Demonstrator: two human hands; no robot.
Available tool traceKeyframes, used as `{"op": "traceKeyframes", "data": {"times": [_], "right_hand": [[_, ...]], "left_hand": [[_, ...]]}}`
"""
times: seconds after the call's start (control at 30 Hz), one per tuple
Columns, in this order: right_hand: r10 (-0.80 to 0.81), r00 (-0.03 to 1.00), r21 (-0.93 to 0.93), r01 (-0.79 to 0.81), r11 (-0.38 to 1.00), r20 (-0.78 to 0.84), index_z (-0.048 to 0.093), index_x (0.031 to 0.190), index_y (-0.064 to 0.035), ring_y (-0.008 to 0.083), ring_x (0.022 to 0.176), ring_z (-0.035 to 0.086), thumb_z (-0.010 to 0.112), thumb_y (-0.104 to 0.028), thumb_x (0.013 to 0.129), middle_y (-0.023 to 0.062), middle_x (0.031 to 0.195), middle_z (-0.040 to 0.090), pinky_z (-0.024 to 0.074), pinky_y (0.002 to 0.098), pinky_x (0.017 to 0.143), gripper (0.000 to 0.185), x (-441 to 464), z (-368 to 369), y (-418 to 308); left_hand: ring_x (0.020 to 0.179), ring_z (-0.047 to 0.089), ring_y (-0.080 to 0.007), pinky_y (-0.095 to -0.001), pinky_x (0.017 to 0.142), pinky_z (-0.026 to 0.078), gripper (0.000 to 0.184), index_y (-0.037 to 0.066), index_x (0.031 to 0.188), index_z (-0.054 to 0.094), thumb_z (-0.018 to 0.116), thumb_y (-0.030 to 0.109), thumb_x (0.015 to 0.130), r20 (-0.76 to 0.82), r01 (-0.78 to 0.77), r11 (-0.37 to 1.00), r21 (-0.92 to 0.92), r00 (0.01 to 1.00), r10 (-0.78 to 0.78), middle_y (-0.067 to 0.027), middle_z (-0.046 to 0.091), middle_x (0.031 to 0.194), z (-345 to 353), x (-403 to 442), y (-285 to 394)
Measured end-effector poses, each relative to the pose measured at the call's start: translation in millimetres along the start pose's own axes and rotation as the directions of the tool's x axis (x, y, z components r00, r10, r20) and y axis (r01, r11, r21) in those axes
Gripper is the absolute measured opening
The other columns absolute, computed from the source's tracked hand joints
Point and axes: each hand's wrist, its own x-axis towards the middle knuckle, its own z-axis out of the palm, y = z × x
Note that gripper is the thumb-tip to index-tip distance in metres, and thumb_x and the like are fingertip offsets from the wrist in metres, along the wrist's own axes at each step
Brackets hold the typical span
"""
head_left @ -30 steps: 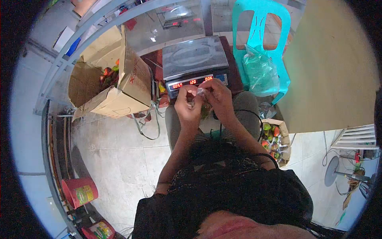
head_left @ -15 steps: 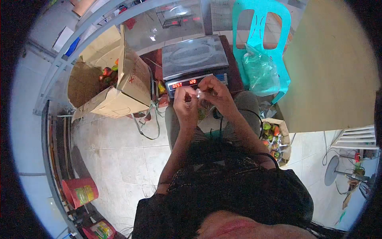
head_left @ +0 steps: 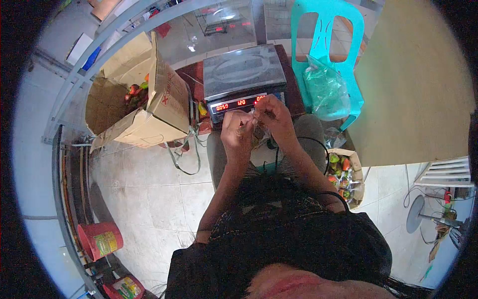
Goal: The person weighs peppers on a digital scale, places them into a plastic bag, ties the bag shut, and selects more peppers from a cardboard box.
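Observation:
Both hands meet in front of a digital scale [head_left: 244, 67] with red lit digits. My left hand [head_left: 237, 135] is closed in a pinch on the gathered top of a small clear plastic bag [head_left: 257, 132]. My right hand [head_left: 277, 118] pinches the same bag top from the other side, its fingers close to the left ones. The bag hangs below the fingers, between my knees; its contents are too dim to make out. The scale's plate carries nothing, and my right fingers partly cover the display.
An open cardboard box [head_left: 169, 107] holding red and green peppers [head_left: 133, 92] stands left. At right are a turquoise chair [head_left: 354, 82] bearing a clear plastic bag [head_left: 326, 94], a low carton [head_left: 356, 182] of bagged peppers, and a large tan panel [head_left: 413, 89].
My hands have shifted slightly right and rolled at the bag's top, still pinching it. More of the display's right-hand digits now shows.

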Motion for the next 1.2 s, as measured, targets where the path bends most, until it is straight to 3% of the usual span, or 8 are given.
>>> {"op": "traceKeyframes", "data": {"times": [0.33, 0.47, 0.57, 0.67, 0.87, 1.07, 1.13, 1.2], "right_hand": [[0.042, 0.998, -0.042, -0.044, 0.998, -0.047, 0.054, 0.096, -0.0044, 0.0114, 0.074, 0.059, 0.065, -0.002, 0.079, 0.0037, 0.082, 0.059, 0.0487, 0.0276, 0.065, 0.021, -3, 1, -16], [-0.031, 0.999, -0.098, 0.028, 0.995, -0.033, 0.054, 0.098, -0.0044, 0.0105, 0.071, 0.057, 0.064, -0.002, 0.080, 0.0029, 0.080, 0.058, 0.0478, 0.0266, 0.063, 0.021, -1, -2, -4], [0.108, 0.994, 0.051, -0.108, 0.993, -0.007, 0.054, 0.099, -0.0049, 0.0094, 0.069, 0.056, 0.063, -0.004, 0.082, 0.0017, 0.080, 0.058, 0.0471, 0.0260, 0.061, 0.019, -3, -3, -11], [0.078, 0.996, 0.092, -0.074, 0.993, -0.034, 0.056, 0.097, -0.0048, 0.0088, 0.067, 0.055, 0.062, -0.007, 0.084, 0.0006, 0.079, 0.058, 0.0461, 0.0256, 0.058, 0.014, -3, -1, -5], [0.129, 0.991, -0.009, -0.129, 0.992, 0.041, 0.058, 0.095, -0.0063, 0.0046, 0.070, 0.051, 0.055, -0.003, 0.085, -0.0028, 0.080, 0.056, 0.0404, 0.0206, 0.060, 0.011, -5, -1, -10], [0.261, 0.965, 0.403, -0.230, 0.886, -0.022, 0.061, 0.093, -0.0045, 0.0088, 0.076, 0.056, 0.060, -0.009, 0.083, 0.0021, 0.085, 0.061, 0.0455, 0.0249, 0.064, 0.011, -7, 4, -3], [0.257, 0.966, 0.347, -0.239, 0.907, -0.006, 0.062, 0.092, -0.0045, 0.0097, 0.078, 0.057, 0.060, -0.009, 0.083, 0.0021, 0.087, 0.061, 0.0462, 0.0251, 0.067, 0.011, -7, 1, 5], [0.220, 0.974, 0.266, -0.227, 0.937, 0.057, 0.061, 0.094, -0.0055, 0.0087, 0.078, 0.056, 0.060, -0.010, 0.084, 0.0008, 0.088, 0.061, 0.0449, 0.0242, 0.068, 0.011, -4, -2, 8]], "left_hand": [[0.073, 0.056, -0.0215, -0.0306, 0.066, 0.046, 0.010, 0.001, 0.088, 0.060, 0.066, 0.003, 0.080, 0.094, 0.064, 0.994, 0.090, 0.993, -0.072, -0.0102, 0.058, 0.086, -8, 2, 11], [0.075, 0.057, -0.0225, -0.0312, 0.066, 0.047, 0.010, 0.002, 0.090, 0.061, 0.065, 0.004, 0.081, 0.073, -0.011, 0.998, 0.062, 0.997, 0.007, -0.0105, 0.059, 0.087, -5, 0, 7], [0.077, 0.059, -0.0231, -0.0314, 0.067, 0.047, 0.008, 0.001, 0.088, 0.063, 0.065, 0.004, 0.081, 0.058, -0.078, 0.993, 0.092, 0.996, 0.073, -0.0106, 0.060, 0.086, -6, 1, 9], [0.078, 0.059, -0.0238, -0.0317, 0.067, 0.048, 0.007, 0.001, 0.087, 0.064, 0.065, 0.007, 0.083, 0.007, -0.123, 0.986, 0.111, 0.992, 0.123, -0.0111, 0.059, 0.085, -4, 0, -1], [0.079, 0.061, -0.0243, -0.0331, 0.068, 0.049, 0.015, 0.002, 0.085, 0.065, 0.062, 0.016, 0.088, 0.056, -0.168, 0.982, 0.083, 0.985, 0.164, -0.0125, 0.060, 0.085, -3, -2, -14], [0.080, 0.061, -0.0244, -0.0332, 0.067, 0.049, 0.019, 0.003, 0.085, 0.065, 0.060, 0.020, 0.090, 0.022, -0.111, 0.985, 0.129, 0.994, 0.109, -0.0124, 0.060, 0.085, -2, -3, -4], [0.080, 0.062, -0.0250, -0.0333, 0.066, 0.050, 0.018, 0.003, 0.086, 0.065, 0.061, 0.020, 0.089, 0.024, -0.124, 0.977, 0.172, 0.992, 0.122, -0.0122, 0.060, 0.084, -2, -4, -3], [0.078, 0.062, -0.0255, -0.0339, 0.064, 0.050, 0.012, 0.004, 0.084, 0.065, 0.063, 0.015, 0.086, 0.071, -0.267, 0.943, 0.201, 0.964, 0.257, -0.0113, 0.061, 0.084, -6, -4, -16]]}}
